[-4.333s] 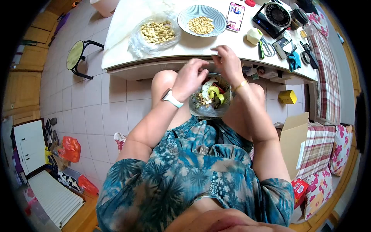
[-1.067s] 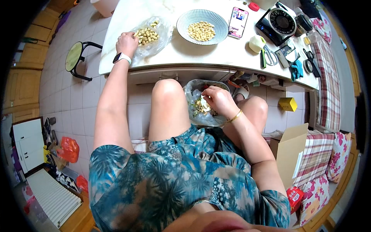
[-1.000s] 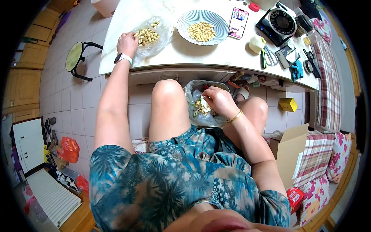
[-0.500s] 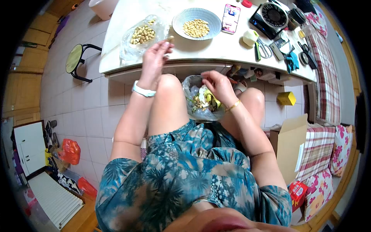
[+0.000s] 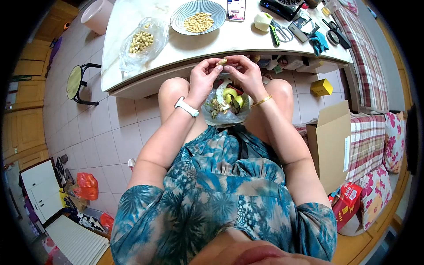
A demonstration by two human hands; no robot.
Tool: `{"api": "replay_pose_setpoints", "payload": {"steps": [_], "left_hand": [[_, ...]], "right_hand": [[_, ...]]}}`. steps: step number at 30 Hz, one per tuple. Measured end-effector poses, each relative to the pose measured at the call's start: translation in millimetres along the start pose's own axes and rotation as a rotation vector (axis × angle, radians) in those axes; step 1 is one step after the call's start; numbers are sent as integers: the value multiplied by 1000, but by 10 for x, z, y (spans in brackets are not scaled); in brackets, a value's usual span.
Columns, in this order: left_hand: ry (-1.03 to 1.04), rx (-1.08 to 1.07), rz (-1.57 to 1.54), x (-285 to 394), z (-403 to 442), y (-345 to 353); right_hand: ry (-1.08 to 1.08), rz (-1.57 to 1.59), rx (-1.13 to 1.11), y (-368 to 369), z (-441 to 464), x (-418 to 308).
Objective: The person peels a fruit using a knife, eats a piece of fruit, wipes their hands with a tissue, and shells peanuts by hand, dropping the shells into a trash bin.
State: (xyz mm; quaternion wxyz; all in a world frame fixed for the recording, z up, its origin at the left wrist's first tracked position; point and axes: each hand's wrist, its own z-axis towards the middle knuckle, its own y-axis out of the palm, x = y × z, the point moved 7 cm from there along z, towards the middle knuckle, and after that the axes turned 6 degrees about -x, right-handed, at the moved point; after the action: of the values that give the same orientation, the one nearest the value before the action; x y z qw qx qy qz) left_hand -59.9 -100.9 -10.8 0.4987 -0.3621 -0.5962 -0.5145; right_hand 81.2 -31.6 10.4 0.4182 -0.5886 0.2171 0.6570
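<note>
Between the fingertips of my two hands is an unshelled peanut [image 5: 222, 62], just in front of the table edge. My left hand [image 5: 204, 78], with a white watch on its wrist, pinches one end. The fingers of my right hand [image 5: 247, 76], with a gold bracelet at the wrist, close on the other end. Below them, between my knees, hangs a plastic waste bag [image 5: 226, 117] with shells and green peelings. On the table lie a clear plastic bag [image 5: 157, 33] of unshelled peanuts [image 5: 141, 41] and a ridged bowl [image 5: 178, 22] holding shelled peanuts [image 5: 198, 22].
Right of the bowl are a phone [image 5: 236, 9], a peeled fruit [image 5: 263, 21], scissors [image 5: 283, 32] and a teal cloth [image 5: 319, 43]. A stool [image 5: 76, 82] stands left of the table. An open cardboard box [image 5: 329, 148] is by my right side.
My left hand has come from beside the peanut bag toward my right hand, bringing a peanut. My right hand has risen from over the waste bag to meet it. The view has shifted.
</note>
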Motion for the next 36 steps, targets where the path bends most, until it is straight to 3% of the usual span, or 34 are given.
{"api": "replay_pose_setpoints", "payload": {"steps": [8,16,20,22,26,33,36], "left_hand": [[33,-14,121,85,-28,50],[123,-12,137,96,-57,8],[168,-2,293,134,-72,4],[211,36,503,195,-99,5],[257,3,429,87,-35,-28],[-247,-36,-72,-310,14,-83],[-288,-35,-79,-384,28,-62]], "right_hand": [[209,263,4,22,0,204],[243,376,-31,39,-51,264],[212,293,-91,87,-45,332],[70,19,-38,68,-32,232],[-138,-284,7,64,-3,77],[-138,-333,5,115,-31,15],[-141,-350,5,129,-34,-16]]}}
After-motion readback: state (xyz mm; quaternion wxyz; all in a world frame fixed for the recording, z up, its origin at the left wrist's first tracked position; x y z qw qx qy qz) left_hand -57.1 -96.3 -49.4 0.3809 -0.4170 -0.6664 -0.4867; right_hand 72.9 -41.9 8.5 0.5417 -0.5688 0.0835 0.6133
